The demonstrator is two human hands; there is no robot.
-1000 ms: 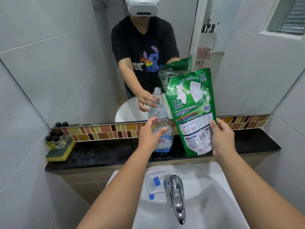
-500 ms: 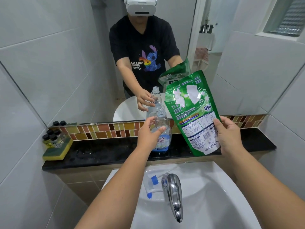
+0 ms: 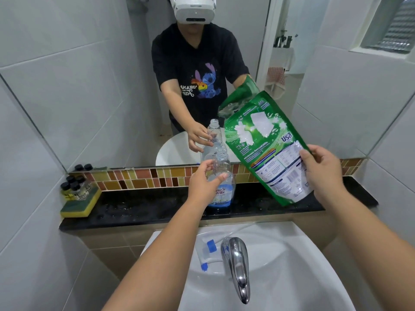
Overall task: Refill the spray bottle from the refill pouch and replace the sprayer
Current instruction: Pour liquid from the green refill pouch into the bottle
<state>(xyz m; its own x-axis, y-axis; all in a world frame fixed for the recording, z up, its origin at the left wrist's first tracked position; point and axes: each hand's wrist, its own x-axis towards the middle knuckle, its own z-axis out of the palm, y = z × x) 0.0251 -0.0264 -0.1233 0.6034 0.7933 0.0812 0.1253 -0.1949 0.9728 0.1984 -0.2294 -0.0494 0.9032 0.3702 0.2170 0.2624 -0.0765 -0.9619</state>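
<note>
We see the clear plastic spray bottle (image 3: 221, 176) standing upright on the black stone tabletop (image 3: 143, 207) behind the basin, its neck open and uncapped, a little blue liquid at the bottom. The left hand (image 3: 205, 181) wraps around its shoulder, thumb in front and fingers curled behind — a steadying grip. The right hand (image 3: 323, 171) grips the green plastic refill pouch (image 3: 267, 149) by its lower corner, clear of the tabletop and tilted so its top leans left, ending just above and to the right of the bottle's mouth. We cannot tell whether the pouch top is opened.

The white and blue trigger sprayer (image 3: 207, 252) lies on its side on the rim of the white ceramic sink (image 3: 292, 265), its thin clear tube running off to the right — it sits just left of the chrome tap (image 3: 238, 268), which stands between us and the tabletop.

At the tabletop's far left a yellow and green sponge (image 3: 79, 204) lies against the tiled wall, carrying a cluster of small black-capped bottles (image 3: 74, 187). A band of brown and yellow mosaic tiles (image 3: 143, 178) runs behind the bottle, below a wall mirror (image 3: 101, 86) that repeats hands, bottle and pouch.
</note>
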